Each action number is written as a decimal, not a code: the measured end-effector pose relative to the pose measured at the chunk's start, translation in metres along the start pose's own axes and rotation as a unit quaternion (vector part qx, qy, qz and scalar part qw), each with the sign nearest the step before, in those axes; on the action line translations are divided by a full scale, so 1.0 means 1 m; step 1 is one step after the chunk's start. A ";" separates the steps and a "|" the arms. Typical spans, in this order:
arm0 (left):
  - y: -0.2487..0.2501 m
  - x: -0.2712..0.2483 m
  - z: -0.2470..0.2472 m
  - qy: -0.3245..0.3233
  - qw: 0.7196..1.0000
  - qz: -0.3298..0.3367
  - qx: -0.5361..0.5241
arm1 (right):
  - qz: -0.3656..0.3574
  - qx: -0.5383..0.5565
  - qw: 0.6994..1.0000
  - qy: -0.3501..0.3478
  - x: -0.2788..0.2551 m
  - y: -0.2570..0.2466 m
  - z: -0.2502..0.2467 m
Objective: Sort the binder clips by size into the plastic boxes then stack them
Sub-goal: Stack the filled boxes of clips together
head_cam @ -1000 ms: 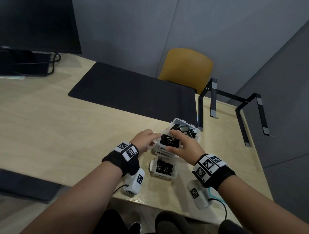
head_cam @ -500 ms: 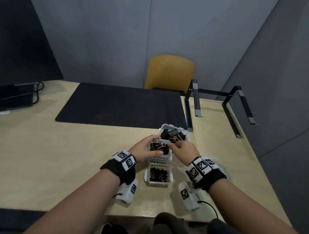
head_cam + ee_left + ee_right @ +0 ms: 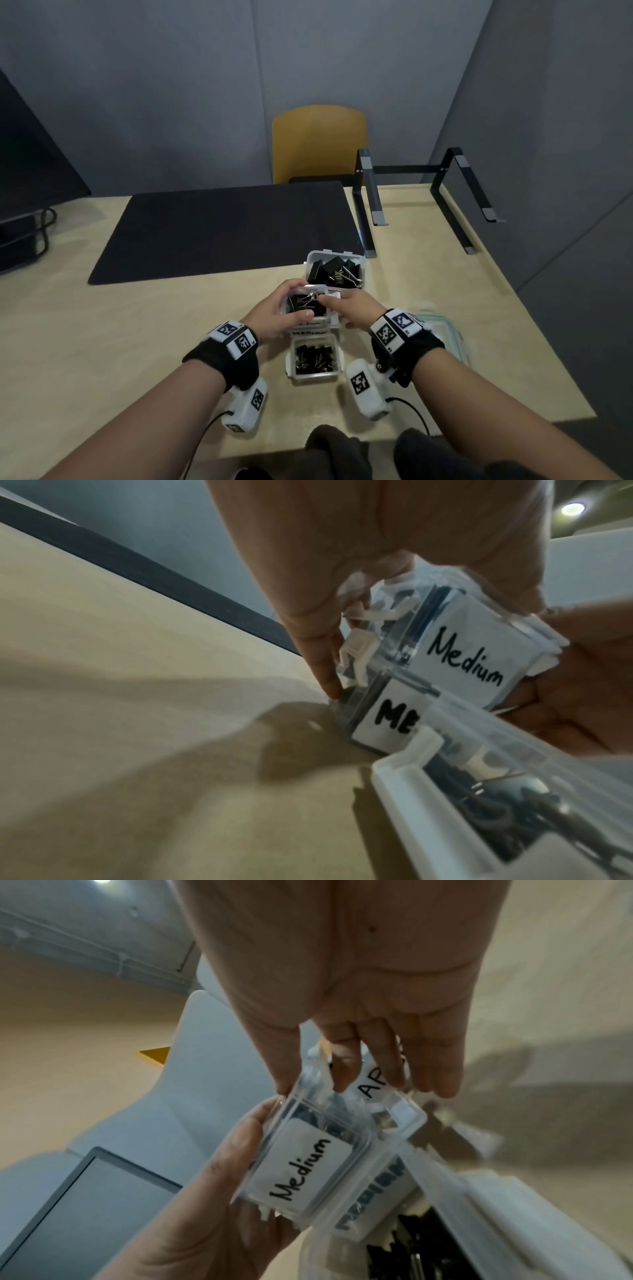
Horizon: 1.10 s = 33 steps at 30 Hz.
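Observation:
A clear box labelled Medium (image 3: 305,306), full of black binder clips, sits on top of a second medium box (image 3: 310,333). My left hand (image 3: 292,301) grips the upper box, fingers (image 3: 315,642) down its far left side. My right hand (image 3: 337,310) holds its right edge, thumb on the rim and fingers (image 3: 383,1056) behind it. Just beyond stands the open box of large clips (image 3: 334,270), whose label shows partly in the right wrist view. Nearest me, the open box of small clips (image 3: 315,358) rests on the table.
A black mat (image 3: 222,233) covers the far middle of the table. A black metal stand (image 3: 411,192) is at the back right, with a yellow chair (image 3: 318,144) behind. A clear lid (image 3: 443,329) lies right of my right wrist. A monitor (image 3: 20,164) is at far left.
The head view has swung round to face the table squarely. Both hands stay on the upper medium box. My right fingers have drawn back from across its top to its right edge.

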State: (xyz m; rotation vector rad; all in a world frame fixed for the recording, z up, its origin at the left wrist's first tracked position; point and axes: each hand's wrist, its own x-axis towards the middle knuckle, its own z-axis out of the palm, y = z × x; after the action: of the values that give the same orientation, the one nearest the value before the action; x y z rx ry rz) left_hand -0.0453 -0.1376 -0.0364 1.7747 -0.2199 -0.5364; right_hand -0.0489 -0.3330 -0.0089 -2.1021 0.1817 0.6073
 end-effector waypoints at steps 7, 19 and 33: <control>-0.001 0.002 0.001 -0.010 1.000 0.022 0.011 | 0.020 0.150 0.988 -0.028 0.002 0.007 -0.001; -0.006 0.004 -0.002 -0.009 1.000 0.010 0.022 | 0.011 0.079 0.996 0.029 0.004 -0.006 -0.002; 0.009 0.002 0.000 0.011 1.000 0.001 0.027 | -0.033 -0.152 0.988 0.022 -0.035 0.012 0.009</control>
State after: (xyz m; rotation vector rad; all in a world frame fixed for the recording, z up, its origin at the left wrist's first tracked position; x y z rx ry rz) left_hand -0.0426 -0.1406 -0.0282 1.8311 -0.2228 -0.5130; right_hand -0.0865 -0.3361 -0.0047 -2.4075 0.0445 0.5788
